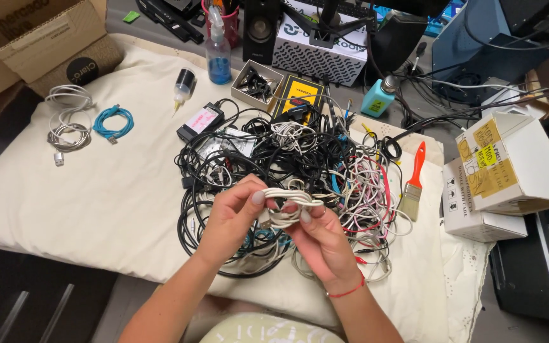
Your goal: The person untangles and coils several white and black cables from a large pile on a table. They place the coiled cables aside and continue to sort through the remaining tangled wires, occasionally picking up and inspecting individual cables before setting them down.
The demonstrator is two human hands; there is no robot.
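- White cable [287, 206] pinched by left hand [233, 219] and right hand [319, 241] (both closed on it).
- Cable pile [300, 165] lies directly behind; brush [413, 184] beside it.
- Coiled blue cable [113, 122] set well apart.

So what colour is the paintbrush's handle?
Orange-red, on the flat paintbrush in the head view.

cable tangle [300, 165] ahead, cloth [96, 197] open left

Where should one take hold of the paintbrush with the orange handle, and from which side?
Grip the paintbrush by its orange handle, coming from above and from the right. It lies flat on the cream cloth, handle pointing away and free, while its bristle end lies next to the tangled cable pile on its left.
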